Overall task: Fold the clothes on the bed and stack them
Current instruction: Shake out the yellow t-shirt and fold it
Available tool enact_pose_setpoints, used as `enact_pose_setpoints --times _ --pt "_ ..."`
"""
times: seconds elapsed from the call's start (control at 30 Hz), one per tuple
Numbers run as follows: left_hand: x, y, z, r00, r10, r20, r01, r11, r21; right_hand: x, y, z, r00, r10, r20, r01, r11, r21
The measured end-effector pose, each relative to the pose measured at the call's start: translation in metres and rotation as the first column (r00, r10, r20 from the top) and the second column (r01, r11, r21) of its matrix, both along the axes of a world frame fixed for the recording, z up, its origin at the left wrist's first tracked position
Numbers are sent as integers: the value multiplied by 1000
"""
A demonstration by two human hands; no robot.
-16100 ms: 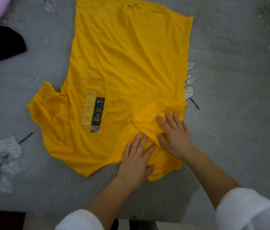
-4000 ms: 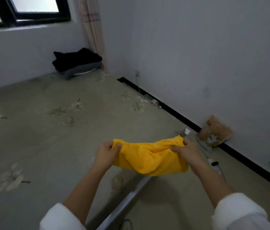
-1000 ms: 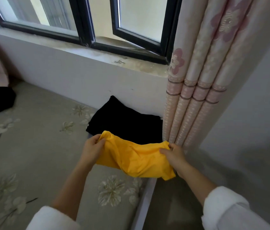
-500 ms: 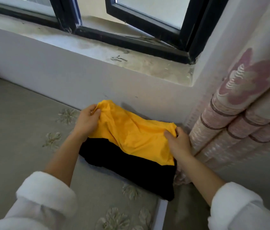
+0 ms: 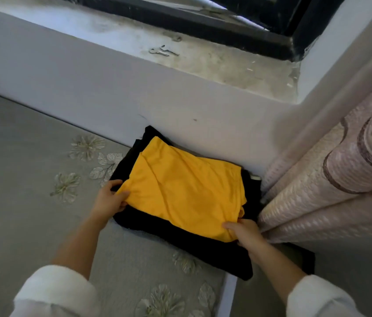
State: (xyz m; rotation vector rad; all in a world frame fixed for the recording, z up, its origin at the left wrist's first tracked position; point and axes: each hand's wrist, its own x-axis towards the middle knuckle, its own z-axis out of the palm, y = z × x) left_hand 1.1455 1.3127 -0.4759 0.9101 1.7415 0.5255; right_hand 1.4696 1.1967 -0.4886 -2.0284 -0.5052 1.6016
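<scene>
Both my left hand and right hand pinch near corners of the shirt on the pile, so I'd square the edges before letting go.

Folded yellow shirt lies on black stack; both hands grip its corners.

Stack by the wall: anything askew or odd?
Slightly. The shirt sits wrinkled and skewed on the black pile, leaving black showing along the near side. The pile's near right corner seems to overhang the bed edge. The left hand and right hand grip the shirt's near corners.
</scene>
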Motion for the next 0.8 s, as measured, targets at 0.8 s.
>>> enact_pose_setpoints --times 0.8 --pt "62 -207 62 963 32 -268 33 972 233 -23 -109 66 800 508 321 -569 811 135"
